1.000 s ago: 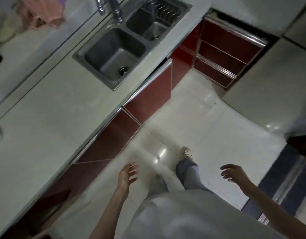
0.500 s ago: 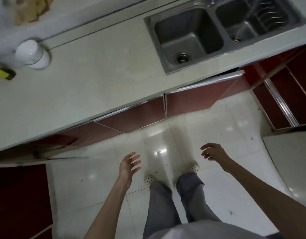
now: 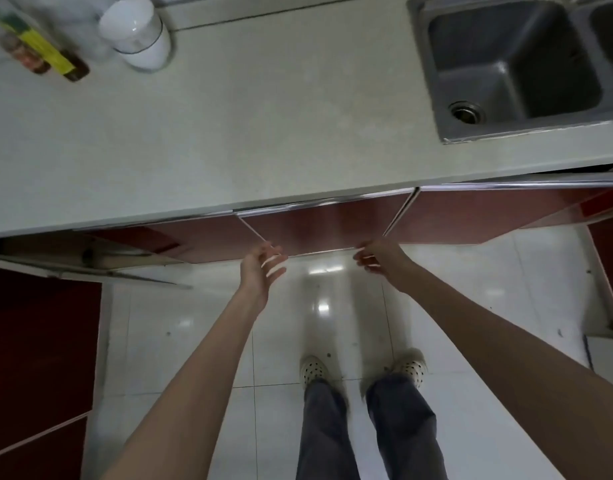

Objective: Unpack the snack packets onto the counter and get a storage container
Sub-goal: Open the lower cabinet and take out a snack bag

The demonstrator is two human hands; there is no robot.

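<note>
No snack packets are in view. My left hand (image 3: 262,268) reaches the lower left corner of a red cabinet door (image 3: 319,226) under the counter (image 3: 263,126), its fingers loosely bent and touching the door's bottom edge. At the door's lower right corner is my right hand (image 3: 376,259), fingers loosely curled against the edge. Neither hand holds anything. A white lidded jar (image 3: 135,32) stands at the back left of the counter.
Bottles with yellow labels (image 3: 38,50) stand left of the jar. A steel sink (image 3: 512,71) is set into the counter at right. A dark red door (image 3: 38,358) hangs out at the left. My feet (image 3: 364,368) stand on white floor tiles.
The view has swung to face the counter squarely. Both hands have moved up and forward from over the floor to the bottom edge of the red cabinet door.
</note>
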